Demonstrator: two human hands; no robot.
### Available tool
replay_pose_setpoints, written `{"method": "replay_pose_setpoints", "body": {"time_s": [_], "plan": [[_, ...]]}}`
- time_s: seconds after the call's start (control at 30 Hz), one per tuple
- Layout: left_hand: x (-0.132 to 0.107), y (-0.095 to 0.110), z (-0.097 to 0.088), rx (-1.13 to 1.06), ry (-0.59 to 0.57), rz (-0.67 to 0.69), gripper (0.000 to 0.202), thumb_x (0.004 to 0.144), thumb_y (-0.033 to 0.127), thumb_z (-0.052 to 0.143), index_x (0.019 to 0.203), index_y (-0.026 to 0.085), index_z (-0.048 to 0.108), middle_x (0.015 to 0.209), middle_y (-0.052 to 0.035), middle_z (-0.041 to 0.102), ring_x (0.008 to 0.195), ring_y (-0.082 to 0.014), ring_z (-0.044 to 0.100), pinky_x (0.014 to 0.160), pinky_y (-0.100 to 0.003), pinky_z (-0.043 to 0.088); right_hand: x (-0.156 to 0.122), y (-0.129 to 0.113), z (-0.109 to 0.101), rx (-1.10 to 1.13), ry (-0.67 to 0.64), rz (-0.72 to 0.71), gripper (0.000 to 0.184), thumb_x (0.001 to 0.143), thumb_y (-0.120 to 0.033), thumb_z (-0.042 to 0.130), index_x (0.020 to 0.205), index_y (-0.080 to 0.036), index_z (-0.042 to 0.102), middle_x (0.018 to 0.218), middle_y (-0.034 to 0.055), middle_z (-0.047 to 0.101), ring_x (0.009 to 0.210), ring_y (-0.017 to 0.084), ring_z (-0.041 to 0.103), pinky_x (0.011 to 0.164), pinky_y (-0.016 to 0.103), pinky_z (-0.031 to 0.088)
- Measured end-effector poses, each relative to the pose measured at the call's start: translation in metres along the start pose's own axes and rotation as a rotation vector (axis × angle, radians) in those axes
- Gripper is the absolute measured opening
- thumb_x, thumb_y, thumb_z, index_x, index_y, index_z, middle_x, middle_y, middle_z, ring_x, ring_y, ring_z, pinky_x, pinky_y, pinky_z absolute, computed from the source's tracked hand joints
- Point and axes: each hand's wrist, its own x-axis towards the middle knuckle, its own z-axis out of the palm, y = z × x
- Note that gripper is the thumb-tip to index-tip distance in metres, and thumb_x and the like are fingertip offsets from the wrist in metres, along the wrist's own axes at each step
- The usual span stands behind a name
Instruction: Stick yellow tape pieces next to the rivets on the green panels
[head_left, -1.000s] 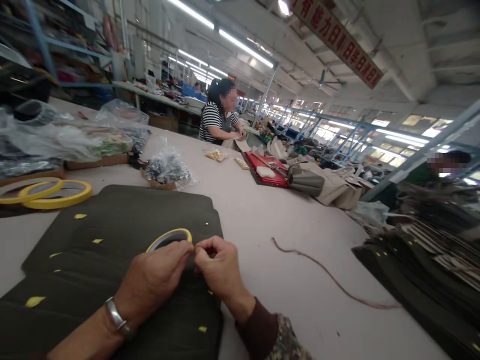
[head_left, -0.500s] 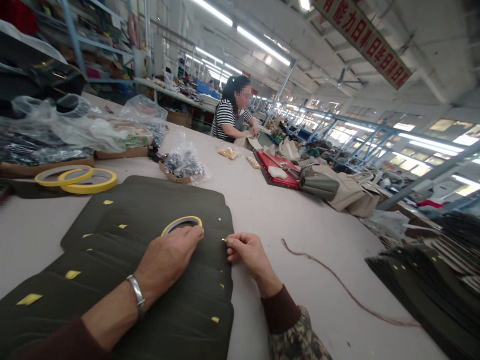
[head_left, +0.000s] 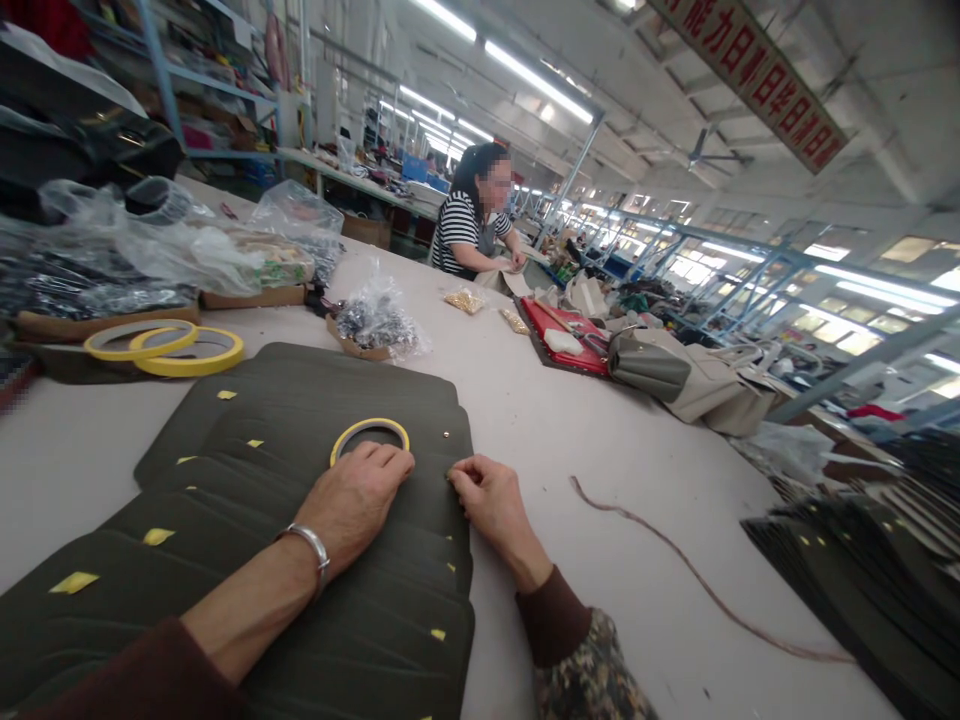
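Observation:
Dark olive leather-like panels (head_left: 300, 385) lie overlapped in front of me, with several yellow tape pieces (head_left: 158, 537) on them. My left hand (head_left: 362, 493) is closed on the near rim of a yellow tape roll (head_left: 352, 432), resting over the panels. At the right edge of the upper panel, my right hand (head_left: 484, 495) pinches a small gold-coloured stud, now mostly hidden by the fingertips. Another small metal stud (head_left: 446, 434) sits in the panel just beyond those fingertips.
Two yellow tape rolls (head_left: 187, 352) lie at the left, near bagged hardware (head_left: 379, 318). A brown cord (head_left: 675, 555) curves across the table on the right, by stacked dark panels (head_left: 832, 570). Beyond, a co-worker (head_left: 472, 215) handles material near a red piece (head_left: 559, 335).
My right fingertips have come down onto the panel's edge, covering the stud that showed before. My left hand stays at the tape roll. The whole view has shifted slightly.

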Motion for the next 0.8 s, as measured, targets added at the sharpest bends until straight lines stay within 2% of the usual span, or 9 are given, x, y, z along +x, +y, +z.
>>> {"method": "replay_pose_setpoints", "body": {"time_s": [0.1, 0.17, 0.23, 0.33, 0.43, 0.57, 0.7, 0.8], "plan": [[0.000, -0.002, 0.002, -0.020, 0.046, 0.021, 0.024, 0.094, 0.016, 0.041, 0.093, 0.020, 0.064, 0.097, -0.0066, 0.069, 0.097, -0.0233, 0.059, 0.085, -0.037, 0.051, -0.002, 0.006, -0.002, 0.132, 0.005, 0.069, 0.027, 0.080, -0.031, 0.063, 0.103, -0.018, 0.064, 0.051, -0.0070, 0.057, 0.041, 0.011, 0.054, 0.039, 0.019, 0.041], [0.000, -0.005, 0.004, -0.038, 0.073, 0.042, 0.024, 0.095, 0.017, 0.040, 0.095, 0.020, 0.064, 0.100, -0.0066, 0.069, 0.101, -0.0233, 0.058, 0.088, -0.038, 0.051, -0.006, 0.009, -0.004, 0.259, 0.010, 0.136, 0.026, 0.080, -0.036, 0.063, 0.098, -0.017, 0.063, 0.055, -0.0057, 0.059, 0.042, 0.011, 0.055, 0.038, 0.019, 0.042], [0.000, -0.007, 0.007, -0.051, 0.090, 0.059, 0.025, 0.096, 0.018, 0.038, 0.097, 0.019, 0.063, 0.104, -0.0074, 0.069, 0.108, -0.0238, 0.057, 0.092, -0.039, 0.051, -0.010, 0.011, -0.005, 0.298, 0.012, 0.125, 0.022, 0.081, -0.037, 0.063, 0.085, -0.016, 0.066, 0.058, -0.0027, 0.061, 0.047, 0.011, 0.057, 0.043, 0.020, 0.045], [0.001, -0.010, 0.009, -0.065, 0.094, 0.072, 0.025, 0.096, 0.019, 0.037, 0.099, 0.020, 0.062, 0.111, -0.0078, 0.069, 0.116, -0.0251, 0.053, 0.096, -0.042, 0.049, -0.013, 0.009, -0.002, 0.127, 0.052, -0.026, 0.017, 0.083, -0.031, 0.063, 0.079, -0.017, 0.073, 0.062, 0.0007, 0.066, 0.058, 0.014, 0.061, 0.056, 0.024, 0.049], [0.002, -0.011, 0.009, -0.081, 0.111, 0.076, 0.024, 0.095, 0.019, 0.038, 0.095, 0.020, 0.062, 0.105, -0.0072, 0.069, 0.110, -0.0245, 0.055, 0.093, -0.042, 0.049, -0.011, 0.003, 0.006, -0.095, 0.126, -0.160, 0.015, 0.084, -0.024, 0.062, 0.077, -0.020, 0.075, 0.073, 0.0031, 0.072, 0.069, 0.016, 0.064, 0.068, 0.027, 0.048], [0.000, -0.012, 0.013, -0.091, 0.170, 0.058, 0.023, 0.093, 0.018, 0.040, 0.090, 0.023, 0.063, 0.094, -0.0049, 0.067, 0.095, -0.0230, 0.059, 0.085, -0.041, 0.050, -0.009, -0.005, 0.011, -0.197, 0.130, -0.169, 0.015, 0.081, -0.019, 0.062, 0.073, -0.019, 0.076, 0.068, 0.0024, 0.071, 0.064, 0.016, 0.063, 0.063, 0.025, 0.044], [-0.001, -0.012, 0.021, -0.106, 0.163, 0.058, 0.027, 0.092, 0.017, 0.039, 0.088, 0.024, 0.064, 0.088, -0.0035, 0.067, 0.086, -0.0212, 0.061, 0.078, -0.037, 0.051, -0.017, -0.004, 0.004, -0.109, -0.069, -0.046, 0.014, 0.074, -0.016, 0.066, 0.069, -0.019, 0.078, 0.060, 0.0007, 0.070, 0.055, 0.014, 0.061, 0.049, 0.021, 0.036], [-0.005, -0.011, 0.017, -0.117, 0.141, 0.086, 0.030, 0.093, 0.017, 0.036, 0.083, 0.024, 0.064, 0.082, -0.0027, 0.067, 0.078, -0.0196, 0.063, 0.071, -0.033, 0.053, -0.023, -0.002, -0.003, -0.069, -0.214, 0.001, 0.009, 0.070, -0.018, 0.070, 0.067, -0.020, 0.078, 0.055, -0.0010, 0.068, 0.050, 0.013, 0.057, 0.044, 0.020, 0.031]]}}
